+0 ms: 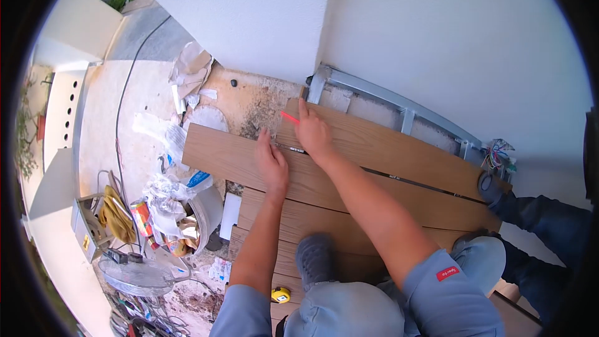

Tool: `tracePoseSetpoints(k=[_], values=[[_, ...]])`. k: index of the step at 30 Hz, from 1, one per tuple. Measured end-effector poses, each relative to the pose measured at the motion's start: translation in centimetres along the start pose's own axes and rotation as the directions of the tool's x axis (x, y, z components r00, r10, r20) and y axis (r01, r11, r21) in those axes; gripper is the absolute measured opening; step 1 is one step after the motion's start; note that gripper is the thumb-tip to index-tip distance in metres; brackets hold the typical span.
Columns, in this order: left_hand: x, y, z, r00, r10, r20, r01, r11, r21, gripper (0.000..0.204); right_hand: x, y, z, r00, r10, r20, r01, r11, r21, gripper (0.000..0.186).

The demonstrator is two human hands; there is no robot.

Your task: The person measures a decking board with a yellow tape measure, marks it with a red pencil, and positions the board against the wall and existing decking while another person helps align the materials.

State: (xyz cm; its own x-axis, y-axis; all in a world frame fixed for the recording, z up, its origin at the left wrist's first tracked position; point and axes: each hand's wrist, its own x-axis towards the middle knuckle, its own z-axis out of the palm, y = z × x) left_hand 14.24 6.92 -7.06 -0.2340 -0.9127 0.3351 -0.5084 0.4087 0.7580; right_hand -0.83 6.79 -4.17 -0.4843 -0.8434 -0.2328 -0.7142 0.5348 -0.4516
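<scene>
The right hand (314, 132) had its index finger stretched along the end of the top plank (387, 143), the other fingers curled around a red stick (289, 117). The left hand (272, 165), loosely bent and seemingly bare, was at the second plank (218, 153), which jutted further left; whether its palm touched was unclear. A metal frame (374, 92) ran between the top plank and the wall (449, 43), with loose wires (497, 155) at its right end. A co-worker's shoe (491, 187) crowded the top plank's right end, and the person's own shoe (314, 261) stood on the lower planks (281, 218). A tape measure (281, 295) lay beside the left arm; further left were a stuffed bucket (212, 212) and a fan (134, 274).
</scene>
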Motion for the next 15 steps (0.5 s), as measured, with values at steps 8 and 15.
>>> tracePoseSetpoints(k=[8,15], values=[[13.5,-0.7,5.9,0.743,-0.065,0.666,0.378,0.862,-0.338,0.054,-0.1,1.2,0.0,0.998,0.025,-0.059,-0.02,0.997,0.071,0.066],[13.6,-2.1,6.7,0.641,-0.179,0.746,0.607,0.714,-0.35,0.055,-0.5,0.5,-0.1,0.998,0.03,-0.052,-0.028,0.998,0.05,0.064]])
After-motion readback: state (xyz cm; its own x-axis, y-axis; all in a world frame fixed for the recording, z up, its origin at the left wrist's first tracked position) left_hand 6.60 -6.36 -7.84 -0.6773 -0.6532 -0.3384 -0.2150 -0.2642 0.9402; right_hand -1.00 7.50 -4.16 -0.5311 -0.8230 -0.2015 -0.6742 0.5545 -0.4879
